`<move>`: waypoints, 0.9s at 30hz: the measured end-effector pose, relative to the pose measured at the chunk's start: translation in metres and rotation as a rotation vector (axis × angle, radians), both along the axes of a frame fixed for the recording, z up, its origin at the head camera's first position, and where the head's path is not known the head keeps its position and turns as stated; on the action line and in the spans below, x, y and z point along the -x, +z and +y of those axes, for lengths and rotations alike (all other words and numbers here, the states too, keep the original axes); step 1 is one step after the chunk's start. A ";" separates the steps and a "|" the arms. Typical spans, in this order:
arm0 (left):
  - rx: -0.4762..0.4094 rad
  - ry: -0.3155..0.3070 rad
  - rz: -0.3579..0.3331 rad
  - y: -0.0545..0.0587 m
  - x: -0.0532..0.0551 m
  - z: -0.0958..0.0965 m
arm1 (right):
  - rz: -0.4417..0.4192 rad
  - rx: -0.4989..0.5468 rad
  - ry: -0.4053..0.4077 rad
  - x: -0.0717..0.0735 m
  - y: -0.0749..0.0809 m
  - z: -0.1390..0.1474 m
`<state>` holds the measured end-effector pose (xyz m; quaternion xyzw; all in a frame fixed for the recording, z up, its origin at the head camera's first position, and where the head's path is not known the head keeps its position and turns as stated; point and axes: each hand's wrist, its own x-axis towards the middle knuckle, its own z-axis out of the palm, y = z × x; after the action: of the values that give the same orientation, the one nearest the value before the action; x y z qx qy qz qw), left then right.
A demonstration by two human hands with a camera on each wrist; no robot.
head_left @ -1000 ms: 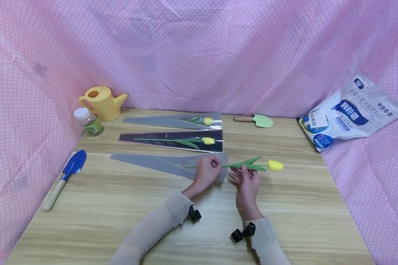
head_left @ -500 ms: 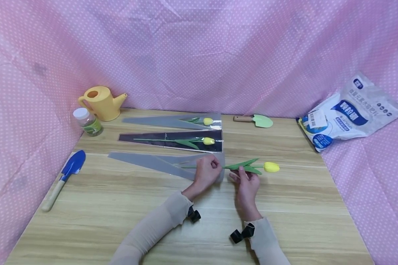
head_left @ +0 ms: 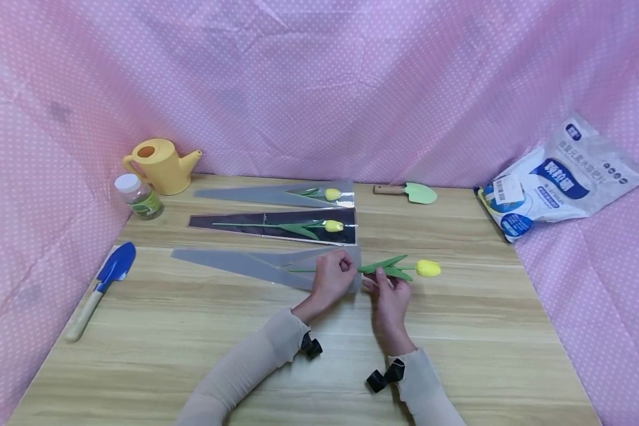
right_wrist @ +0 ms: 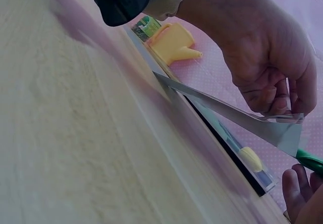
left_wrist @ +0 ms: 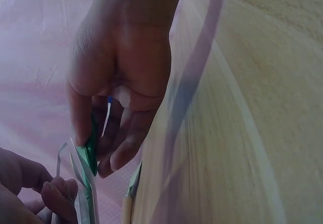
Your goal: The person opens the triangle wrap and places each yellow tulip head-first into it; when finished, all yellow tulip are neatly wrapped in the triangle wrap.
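A yellow artificial tulip [head_left: 428,268] lies sideways, its green stem running left into a clear, tapered flower sleeve [head_left: 218,260]. My left hand [head_left: 332,275] pinches the sleeve's wide open end; the right wrist view shows its fingers at the film edge [right_wrist: 287,128]. My right hand [head_left: 394,299] holds the tulip by its green leaves [head_left: 384,264], thumb on top, just right of the sleeve mouth. In the left wrist view the leaves [left_wrist: 90,151] sit between the right thumb and fingers, at the film's lips. Flower head and leaf tips stay outside the sleeve.
Behind lie two sleeved tulips, one in a dark-backed sleeve [head_left: 234,222], one in a clear sleeve [head_left: 245,196]. A yellow watering can [head_left: 165,168], lidded jar [head_left: 145,204] and blue trowel [head_left: 114,266] stand or lie left. A green trowel [head_left: 419,193] and fertilizer bag [head_left: 559,183] are right.
My right hand has moved left with the tulip, bringing leaves and flower closer to the sleeve mouth. The sleeve has shifted slightly left, while my left hand keeps its place.
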<state>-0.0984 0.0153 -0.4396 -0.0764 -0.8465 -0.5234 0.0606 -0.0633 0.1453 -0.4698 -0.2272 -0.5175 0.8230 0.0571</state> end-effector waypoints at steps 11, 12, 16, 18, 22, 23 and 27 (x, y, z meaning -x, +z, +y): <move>0.017 0.023 0.000 0.000 0.001 -0.002 | -0.040 0.104 -0.055 0.004 0.003 0.011; 0.016 0.022 0.002 0.000 0.001 -0.002 | -0.036 0.110 -0.058 0.003 0.004 0.011; 0.010 0.010 0.002 -0.001 0.001 -0.001 | -0.041 0.126 -0.055 0.002 0.004 0.011; 0.008 0.006 0.003 -0.001 0.001 -0.001 | -0.046 0.127 -0.053 0.002 0.004 0.010; 0.003 0.000 -0.002 0.000 -0.001 0.000 | -0.053 0.117 -0.051 0.002 0.003 0.008; 0.000 -0.001 -0.002 0.000 -0.001 0.000 | -0.053 0.113 -0.051 0.002 0.003 0.007; 0.003 -0.002 0.023 0.000 -0.001 0.001 | -0.043 0.107 -0.057 0.001 0.002 0.003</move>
<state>-0.0970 0.0163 -0.4398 -0.0833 -0.8465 -0.5213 0.0695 -0.0646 0.1482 -0.4681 -0.2622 -0.4672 0.8424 0.0571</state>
